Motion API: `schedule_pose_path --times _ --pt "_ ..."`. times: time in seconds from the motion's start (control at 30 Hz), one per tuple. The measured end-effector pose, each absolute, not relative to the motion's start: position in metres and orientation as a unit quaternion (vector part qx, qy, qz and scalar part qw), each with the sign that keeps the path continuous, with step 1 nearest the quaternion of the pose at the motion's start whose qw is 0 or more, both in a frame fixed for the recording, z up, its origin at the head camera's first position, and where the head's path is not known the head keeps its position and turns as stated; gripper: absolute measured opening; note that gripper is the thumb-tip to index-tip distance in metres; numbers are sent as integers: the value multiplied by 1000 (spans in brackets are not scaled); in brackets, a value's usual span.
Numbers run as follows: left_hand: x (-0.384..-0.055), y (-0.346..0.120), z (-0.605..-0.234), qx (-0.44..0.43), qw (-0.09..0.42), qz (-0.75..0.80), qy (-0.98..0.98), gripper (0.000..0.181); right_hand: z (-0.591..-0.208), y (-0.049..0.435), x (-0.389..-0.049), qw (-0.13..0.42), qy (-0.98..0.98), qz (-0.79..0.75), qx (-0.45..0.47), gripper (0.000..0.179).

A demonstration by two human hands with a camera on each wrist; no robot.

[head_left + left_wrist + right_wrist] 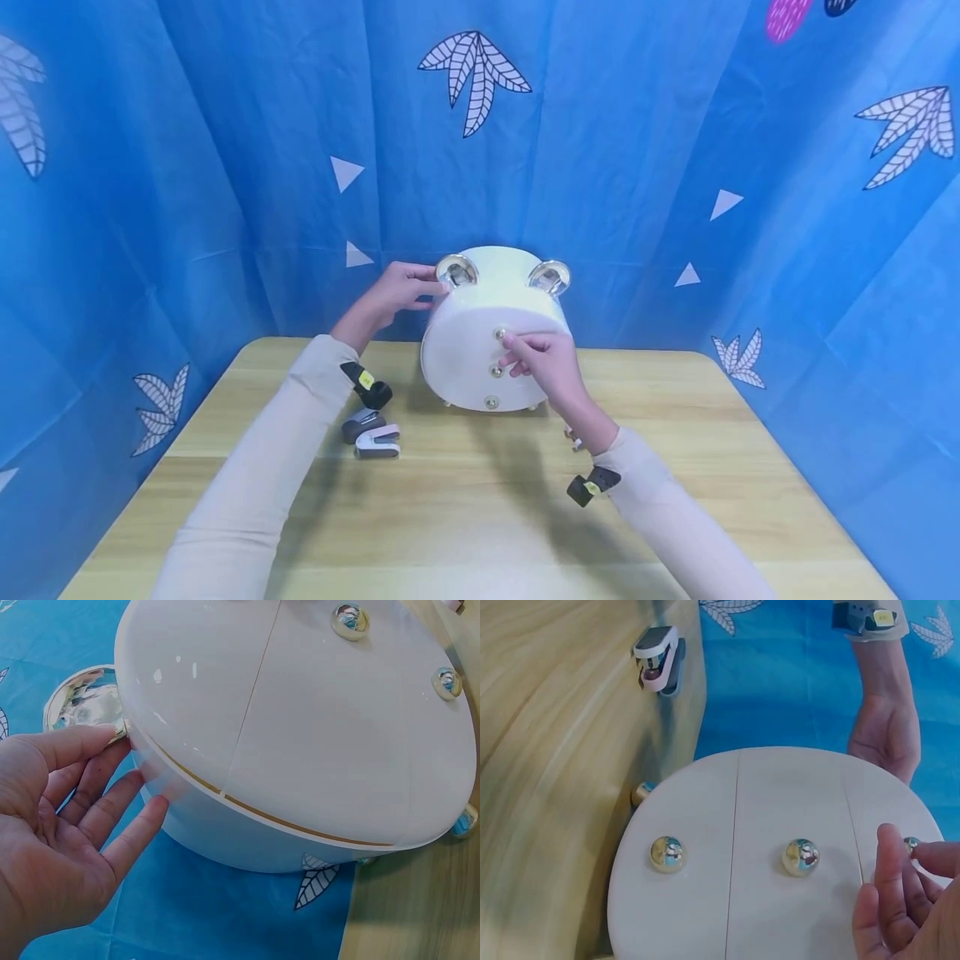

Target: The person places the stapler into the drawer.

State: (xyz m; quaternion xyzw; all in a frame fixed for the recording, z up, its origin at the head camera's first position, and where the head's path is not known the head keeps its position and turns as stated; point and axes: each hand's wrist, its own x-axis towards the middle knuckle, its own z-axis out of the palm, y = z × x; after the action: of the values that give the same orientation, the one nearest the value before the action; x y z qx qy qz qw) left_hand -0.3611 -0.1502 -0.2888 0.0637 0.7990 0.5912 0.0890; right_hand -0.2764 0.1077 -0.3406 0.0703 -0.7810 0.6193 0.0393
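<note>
A white rounded drawer box [468, 362] with two shiny gold ears [550, 277] stands on short gold feet at the back of the table. Its front carries three gold knobs, one above another; thin seams divide the drawer fronts. My right hand [546, 360] pinches the top knob [911, 846] between thumb and index finger, partly covering it. The middle knob [801, 857] and bottom knob [667, 854] are untouched. At the box's left side, my left hand [75, 802] rests its fairly straight fingertips against the wall, thumb beside the base of the left ear [86, 701].
Left of the box, a white-and-pink stapler [378, 442] lies beside a dark stapler [363, 425] on the wooden table [465, 517]. A small object [574, 439] is half hidden by the right wrist. Blue patterned cloth [600, 167] hangs close behind the box and along both sides.
</note>
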Motion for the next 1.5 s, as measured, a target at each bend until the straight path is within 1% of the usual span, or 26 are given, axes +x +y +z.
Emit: schedule_pose_path --times 0.3,0.43,0.53,0.67,0.9,1.0,1.1,1.23,1.5 --pt "-365 -152 -286 69 83 593 798 42 -335 113 -281 36 -808 583 74 31" --pt "-365 -151 -287 64 82 595 797 42 -336 122 -279 19 -823 563 71 32" --pt "-366 -151 -289 62 85 594 797 42 -341 130 -276 -7 -829 556 56 33" --pt "-366 -150 -291 64 86 592 798 42 -353 139 -275 -81 -809 581 31 38" --pt "-366 -149 -293 71 93 594 796 42 -379 145 -281 -273 -677 683 13 48" --pt "-367 -147 -294 73 97 596 794 41 -388 144 -285 -320 -631 707 7 53" --pt "-367 -145 -292 72 98 594 795 42 -392 143 -290 -340 -603 721 -4 57" --pt "-367 -145 -289 73 95 592 797 42 -394 140 -297 -352 -587 729 -12 59" --pt "-368 -150 -290 61 98 595 795 46 -392 133 -299 -351 -606 714 -11 47"
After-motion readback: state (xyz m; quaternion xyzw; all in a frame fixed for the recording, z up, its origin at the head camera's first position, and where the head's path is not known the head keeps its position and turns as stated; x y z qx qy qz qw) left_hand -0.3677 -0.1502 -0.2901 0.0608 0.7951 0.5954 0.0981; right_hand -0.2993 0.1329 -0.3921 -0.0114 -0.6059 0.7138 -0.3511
